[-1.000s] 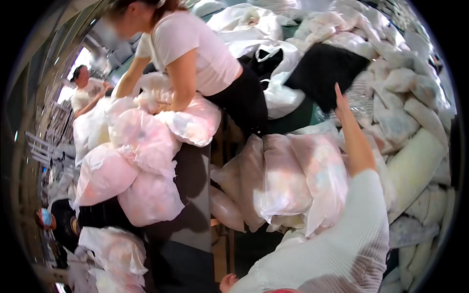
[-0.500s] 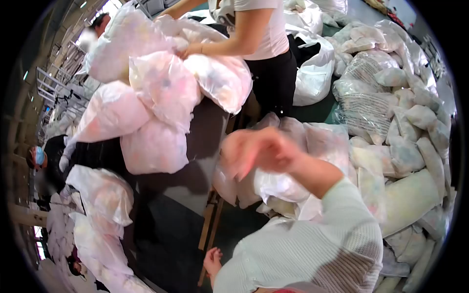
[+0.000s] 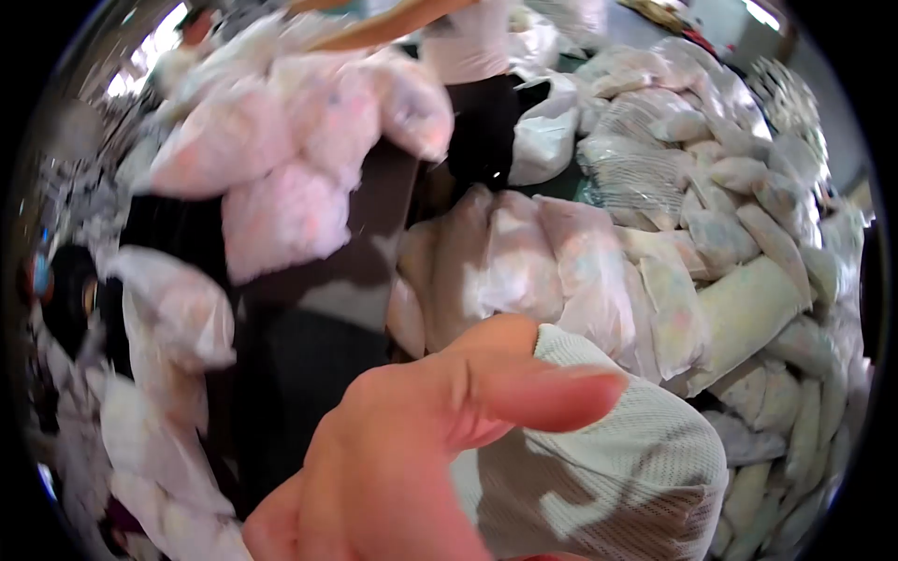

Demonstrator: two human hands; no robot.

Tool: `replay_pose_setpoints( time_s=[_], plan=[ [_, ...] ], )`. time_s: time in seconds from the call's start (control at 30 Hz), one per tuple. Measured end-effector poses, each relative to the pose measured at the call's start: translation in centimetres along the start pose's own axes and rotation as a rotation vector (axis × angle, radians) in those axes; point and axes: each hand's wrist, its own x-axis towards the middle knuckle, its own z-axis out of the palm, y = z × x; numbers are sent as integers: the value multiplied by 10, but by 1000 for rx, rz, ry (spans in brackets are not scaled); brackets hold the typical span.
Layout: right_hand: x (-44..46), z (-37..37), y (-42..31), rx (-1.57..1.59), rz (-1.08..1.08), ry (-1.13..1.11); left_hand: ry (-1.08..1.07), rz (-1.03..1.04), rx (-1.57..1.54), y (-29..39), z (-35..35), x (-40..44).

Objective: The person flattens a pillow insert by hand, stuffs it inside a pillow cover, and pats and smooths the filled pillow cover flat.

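My right hand point(image 3: 383, 449) is raised close to the camera and fills the lower middle of the view. Its thumb stands apart to the right and the other fingers reach down and left, partly cut off by the frame. Nothing shows in this hand. Behind it is the light ribbed sleeve point(image 3: 599, 458) of my right arm. Just beyond the hand lie white translucent bags point(image 3: 589, 280) with soft pinkish contents, packed side by side. My left hand is out of view.
A dark table point(image 3: 309, 374) on the left carries stacked pinkish bags point(image 3: 290, 220). A person in a white top point(image 3: 468, 42) reaches over them at the back. More bags point(image 3: 168, 309) line the left edge. A large pile of filled bags point(image 3: 748, 290) covers the right side.
My right hand has come from above the bags toward the camera and now looks much larger. My left hand has left the view. The camera view has shifted slightly.
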Motion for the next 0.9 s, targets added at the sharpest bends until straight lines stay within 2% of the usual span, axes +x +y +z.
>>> replay_pose_setpoints(
  time_s=[0.27, 0.37, 0.43, 0.5, 0.57, 0.6, 0.63, 0.67, 0.73, 0.77, 0.8, 0.83, 0.9],
  plan=[
    [44, 60, 122, 401, -62, -50, 247, -82, 10, -28, -97, -77],
    [73, 69, 186, 513, -334, -142, 392, -162, 27, -39, -131, -100],
    [76, 70, 207, 580, -525, -189, 458, -129, -66, -81, -139, -106],
    [59, 56, 200, 498, 64, -133, 511, -27, -200, -114, -141, -117],
    [50, 28, 222, 250, 197, -133, 612, -31, -180, -113, -147, -130],
    [38, 13, 232, 167, 344, -28, 678, -19, -156, -102, -152, -132],
    [26, -5, 234, -35, 577, 97, 745, -6, -132, -92, -157, -133],
    [12, -26, 235, -185, 647, 239, 817, 5, -111, -82, -162, -133],
    [-34, -85, 242, -837, 786, 470, 931, -55, -20, -74, -175, -133],
    [-68, -122, 242, -1178, 719, 521, 995, -89, 112, -79, -182, -134],
    [-100, -152, 234, -1278, 843, 696, 1053, -134, 246, -85, -188, -135],
    [-126, -178, 224, -1319, 935, 773, 1101, -162, 244, -90, -192, -132],
    [-180, -214, 210, -1537, 1015, 602, 1148, -295, 692, -108, -193, -127]
  ],
)
